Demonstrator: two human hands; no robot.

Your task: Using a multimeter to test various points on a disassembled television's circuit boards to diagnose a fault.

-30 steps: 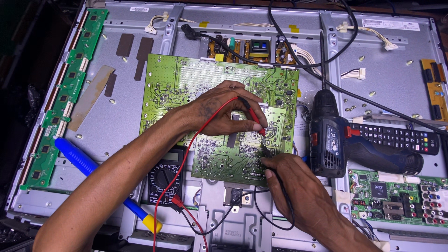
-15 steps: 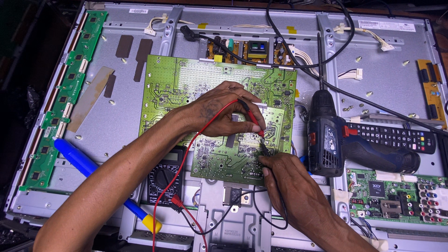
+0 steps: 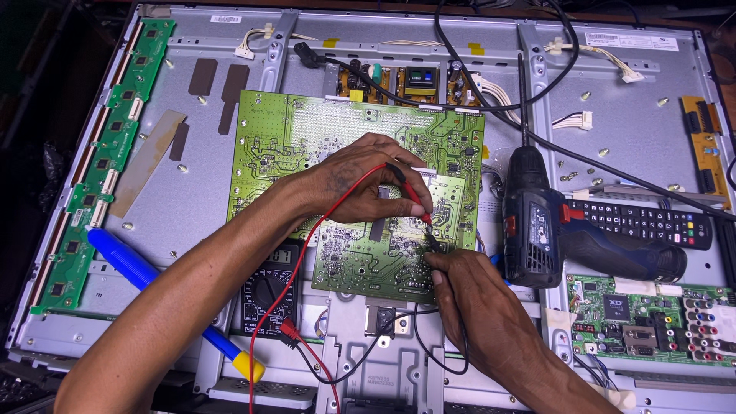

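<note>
Left hand [image 3: 360, 180] pinches the red probe [image 3: 415, 201], right hand [image 3: 468, 295] the black probe [image 3: 431, 241]: light, stiff, best gripped along their insulated shafts.

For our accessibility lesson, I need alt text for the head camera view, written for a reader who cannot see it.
A person's left hand presses a red multimeter probe and their right hand a black probe onto a green printed circuit board lying on an opened television's grey metal back panel. A dark blue cordless drill and black remote control lie to the right.
</note>
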